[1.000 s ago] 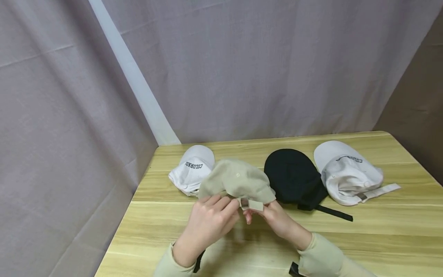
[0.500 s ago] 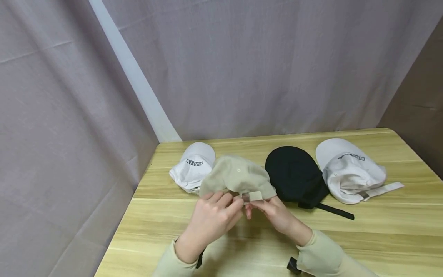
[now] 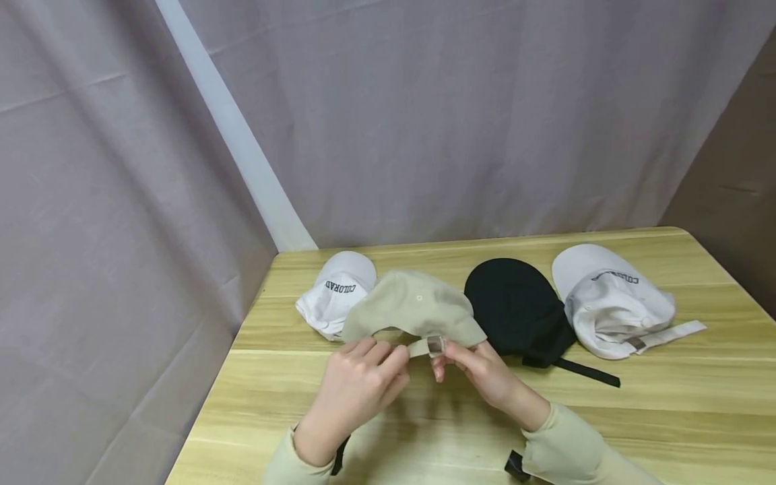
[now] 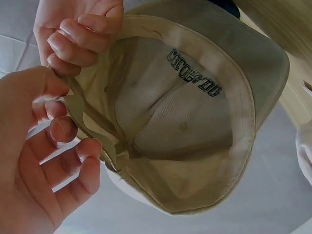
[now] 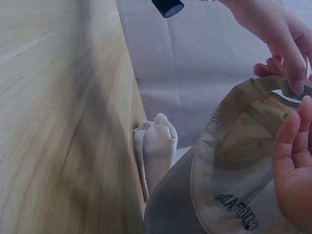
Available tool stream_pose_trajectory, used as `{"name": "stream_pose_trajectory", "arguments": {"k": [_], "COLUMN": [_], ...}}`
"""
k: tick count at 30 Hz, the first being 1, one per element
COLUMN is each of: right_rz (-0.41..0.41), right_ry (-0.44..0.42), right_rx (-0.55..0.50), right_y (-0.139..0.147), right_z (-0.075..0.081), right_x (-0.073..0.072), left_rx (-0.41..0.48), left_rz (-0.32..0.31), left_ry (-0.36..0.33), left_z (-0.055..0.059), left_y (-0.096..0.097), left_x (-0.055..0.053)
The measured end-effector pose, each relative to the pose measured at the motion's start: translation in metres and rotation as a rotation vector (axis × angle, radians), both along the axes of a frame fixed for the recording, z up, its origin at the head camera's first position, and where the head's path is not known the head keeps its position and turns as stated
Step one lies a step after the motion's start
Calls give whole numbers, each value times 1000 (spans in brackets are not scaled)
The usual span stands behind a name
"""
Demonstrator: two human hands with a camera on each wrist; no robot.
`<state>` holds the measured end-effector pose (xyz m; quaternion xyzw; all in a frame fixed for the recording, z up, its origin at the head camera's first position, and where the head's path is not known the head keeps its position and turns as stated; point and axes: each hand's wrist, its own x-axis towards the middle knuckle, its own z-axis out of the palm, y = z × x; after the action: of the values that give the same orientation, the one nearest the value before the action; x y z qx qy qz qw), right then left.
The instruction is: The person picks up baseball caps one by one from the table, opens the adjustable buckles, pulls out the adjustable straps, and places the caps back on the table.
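Both hands hold a beige baseball cap (image 3: 412, 306) above the table, its back opening toward me. My left hand (image 3: 358, 384) pinches the cap's back strap (image 3: 418, 348) between thumb and fingers. The thumb of my right hand (image 3: 494, 380) presses beside the metal buckle (image 3: 435, 345), with that hand's other fingers under the cap's rim. In the left wrist view the inside of the cap shows, with dark stitched lettering (image 4: 192, 73) seen from behind and the brim (image 4: 263, 58) pointing away. The strap's free end is hidden in the head view.
On the wooden table (image 3: 606, 431), a white cap (image 3: 339, 289) lies to the left. A black cap (image 3: 515, 306) with its strap sticking out lies right of the beige one, and a second white cap (image 3: 612, 303) farther right. Grey curtains (image 3: 455, 121) hang behind the table.
My left hand has moved slightly left, and the strap now stretches between it and the buckle. The strap end that showed right of the buckle is out of sight; my right thumb is there.
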<state>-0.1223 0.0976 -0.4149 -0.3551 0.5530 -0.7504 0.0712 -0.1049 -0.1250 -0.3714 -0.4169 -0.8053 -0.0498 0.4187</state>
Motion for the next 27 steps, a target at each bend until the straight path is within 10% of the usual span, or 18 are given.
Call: {"name": "stream_pose_trajectory", "arguments": {"k": [27], "right_rz": [36], "right_ry": [-7], "right_rx": [1], "right_y": [-4], "right_z": [-8], "right_x": [6], "left_rx": [5], "left_rz": [-96], "left_ry": [60], "left_z": [0], "left_y": [4], "left_x": [1]}}
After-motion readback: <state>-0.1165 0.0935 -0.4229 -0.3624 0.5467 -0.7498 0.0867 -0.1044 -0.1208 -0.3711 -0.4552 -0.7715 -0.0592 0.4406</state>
